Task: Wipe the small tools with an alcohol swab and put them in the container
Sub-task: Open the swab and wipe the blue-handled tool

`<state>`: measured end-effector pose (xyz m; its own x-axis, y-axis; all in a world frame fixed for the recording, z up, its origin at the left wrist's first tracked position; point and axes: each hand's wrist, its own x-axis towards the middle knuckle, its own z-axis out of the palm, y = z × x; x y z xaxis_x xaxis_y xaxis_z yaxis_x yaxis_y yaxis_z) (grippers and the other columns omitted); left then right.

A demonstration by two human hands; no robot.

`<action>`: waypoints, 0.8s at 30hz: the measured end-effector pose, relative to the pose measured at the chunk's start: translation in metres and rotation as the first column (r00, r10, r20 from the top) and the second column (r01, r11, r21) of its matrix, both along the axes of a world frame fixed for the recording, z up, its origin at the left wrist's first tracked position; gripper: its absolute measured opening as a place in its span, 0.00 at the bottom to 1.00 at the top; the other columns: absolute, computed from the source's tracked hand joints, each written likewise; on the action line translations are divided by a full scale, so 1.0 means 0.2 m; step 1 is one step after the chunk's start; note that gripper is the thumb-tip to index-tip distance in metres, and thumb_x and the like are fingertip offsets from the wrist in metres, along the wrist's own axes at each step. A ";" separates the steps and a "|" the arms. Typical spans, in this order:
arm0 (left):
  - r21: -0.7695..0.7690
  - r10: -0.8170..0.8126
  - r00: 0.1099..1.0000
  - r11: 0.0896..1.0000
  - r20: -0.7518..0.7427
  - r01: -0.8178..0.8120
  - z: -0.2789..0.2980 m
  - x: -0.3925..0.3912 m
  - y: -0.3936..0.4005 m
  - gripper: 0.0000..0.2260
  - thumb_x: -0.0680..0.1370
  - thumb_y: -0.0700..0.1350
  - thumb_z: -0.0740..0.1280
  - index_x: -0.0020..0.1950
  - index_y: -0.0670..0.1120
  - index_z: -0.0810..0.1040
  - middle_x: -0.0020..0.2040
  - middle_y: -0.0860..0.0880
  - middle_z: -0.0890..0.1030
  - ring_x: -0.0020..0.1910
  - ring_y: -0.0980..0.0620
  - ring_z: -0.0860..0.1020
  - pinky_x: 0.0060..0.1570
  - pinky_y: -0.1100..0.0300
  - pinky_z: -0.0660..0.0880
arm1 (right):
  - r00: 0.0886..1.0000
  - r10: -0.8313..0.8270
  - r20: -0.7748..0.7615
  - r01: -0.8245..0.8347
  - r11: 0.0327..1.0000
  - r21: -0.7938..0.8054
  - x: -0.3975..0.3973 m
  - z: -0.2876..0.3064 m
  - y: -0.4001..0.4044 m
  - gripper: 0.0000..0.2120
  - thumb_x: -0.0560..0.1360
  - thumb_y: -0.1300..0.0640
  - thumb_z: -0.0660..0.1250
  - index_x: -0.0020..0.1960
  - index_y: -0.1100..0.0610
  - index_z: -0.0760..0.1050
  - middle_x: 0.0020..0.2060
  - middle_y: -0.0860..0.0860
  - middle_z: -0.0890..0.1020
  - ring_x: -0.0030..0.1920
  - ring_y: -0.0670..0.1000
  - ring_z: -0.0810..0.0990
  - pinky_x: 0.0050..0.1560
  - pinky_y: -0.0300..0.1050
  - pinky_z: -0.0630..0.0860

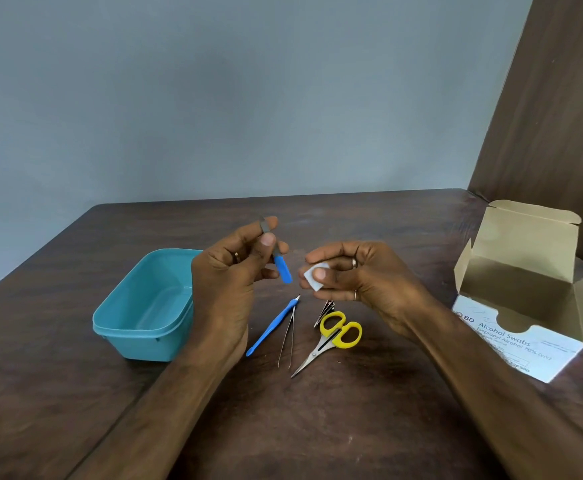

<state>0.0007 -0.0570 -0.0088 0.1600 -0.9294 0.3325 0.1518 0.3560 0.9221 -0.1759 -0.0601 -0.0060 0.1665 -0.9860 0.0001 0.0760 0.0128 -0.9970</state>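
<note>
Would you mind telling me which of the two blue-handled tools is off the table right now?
The shorter blue-handled tool, pinched in the left hand above the teal container. The longer blue-handled tool lies flat on the table beside the tweezers.

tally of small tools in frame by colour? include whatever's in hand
Blue-handled: 2, one in the left hand, the blue-handled tool; one on the table, the blue-handled pick
Yellow-handled: 1, scissors
Bare metal: 2, tweezers, nail clipper
Total: 5
</note>
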 end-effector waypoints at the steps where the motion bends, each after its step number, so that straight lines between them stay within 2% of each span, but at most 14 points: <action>1: -0.019 0.010 0.999 1.000 0.033 -0.009 0.00 0.00 0.00 0.09 0.77 0.39 0.69 0.54 0.48 0.83 0.40 0.48 0.86 0.42 0.51 0.83 0.40 0.59 0.81 | 0.999 -0.037 0.007 0.037 0.999 -0.008 0.00 0.00 0.00 0.07 0.74 0.69 0.71 0.49 0.60 0.82 0.46 0.60 0.87 0.47 0.59 0.88 0.46 0.46 0.85; 4: -0.077 0.038 0.985 0.997 0.166 -0.025 -0.01 -0.02 0.01 0.10 0.76 0.39 0.70 0.50 0.54 0.83 0.37 0.51 0.85 0.38 0.55 0.83 0.41 0.61 0.81 | 0.987 -0.155 0.042 0.157 0.987 -0.044 0.00 0.00 0.00 0.03 0.75 0.65 0.71 0.49 0.59 0.82 0.47 0.62 0.86 0.41 0.56 0.88 0.39 0.46 0.85; 7: -0.116 0.059 0.951 0.993 0.304 -0.025 -0.02 -0.03 0.02 0.10 0.75 0.39 0.72 0.47 0.55 0.83 0.36 0.53 0.85 0.35 0.57 0.83 0.43 0.61 0.81 | 0.974 -0.210 0.081 0.218 0.971 -0.099 -0.01 0.00 -0.01 0.07 0.75 0.62 0.72 0.53 0.58 0.81 0.47 0.62 0.86 0.34 0.52 0.85 0.28 0.43 0.79; 9: -0.126 0.062 0.932 0.992 0.358 -0.017 -0.03 -0.04 0.02 0.09 0.74 0.39 0.73 0.46 0.54 0.82 0.36 0.55 0.85 0.36 0.58 0.83 0.43 0.63 0.81 | 0.972 -0.215 0.099 0.226 0.967 -0.120 -0.01 0.00 -0.01 0.09 0.75 0.60 0.72 0.55 0.58 0.81 0.47 0.58 0.87 0.36 0.53 0.86 0.27 0.42 0.77; 11: -0.151 0.085 0.908 0.988 0.411 -0.024 -0.04 -0.04 0.02 0.10 0.73 0.40 0.73 0.44 0.56 0.81 0.36 0.59 0.84 0.37 0.60 0.83 0.41 0.68 0.79 | 0.974 -0.215 0.073 0.223 0.964 -0.145 0.00 0.01 0.00 0.08 0.75 0.57 0.73 0.53 0.58 0.81 0.45 0.55 0.88 0.38 0.55 0.86 0.26 0.42 0.75; 16: -0.179 0.114 0.880 0.983 0.462 -0.034 -0.04 -0.04 0.02 0.10 0.73 0.41 0.74 0.45 0.57 0.80 0.35 0.62 0.83 0.38 0.63 0.82 0.40 0.73 0.76 | 0.985 -0.173 0.027 0.175 0.968 -0.179 0.00 0.00 0.00 0.14 0.68 0.50 0.74 0.50 0.57 0.85 0.45 0.56 0.87 0.35 0.52 0.83 0.28 0.43 0.74; 20: -0.175 0.104 0.891 0.984 0.442 -0.027 -0.03 -0.03 0.02 0.11 0.74 0.40 0.74 0.45 0.57 0.80 0.39 0.61 0.84 0.38 0.62 0.82 0.39 0.73 0.76 | 0.994 -0.102 0.031 0.106 0.981 -0.161 -0.01 0.01 0.00 0.14 0.69 0.52 0.75 0.52 0.58 0.85 0.46 0.57 0.86 0.36 0.52 0.82 0.30 0.45 0.74; 22: -0.171 0.108 0.905 0.984 0.412 -0.040 -0.03 -0.03 0.03 0.10 0.74 0.40 0.73 0.45 0.55 0.81 0.37 0.58 0.84 0.37 0.61 0.83 0.38 0.72 0.76 | 0.998 -0.034 0.055 0.042 0.988 -0.148 -0.02 0.01 -0.01 0.11 0.72 0.58 0.74 0.53 0.60 0.85 0.49 0.61 0.85 0.37 0.54 0.82 0.32 0.46 0.75; 24: -0.181 0.135 0.907 0.981 0.398 -0.067 -0.02 -0.04 0.03 0.08 0.74 0.40 0.74 0.46 0.53 0.82 0.36 0.58 0.84 0.37 0.61 0.82 0.37 0.73 0.75 | 0.998 0.002 0.061 0.007 0.990 -0.142 -0.03 0.02 0.00 0.13 0.71 0.66 0.67 0.53 0.61 0.84 0.51 0.63 0.84 0.38 0.55 0.82 0.34 0.47 0.75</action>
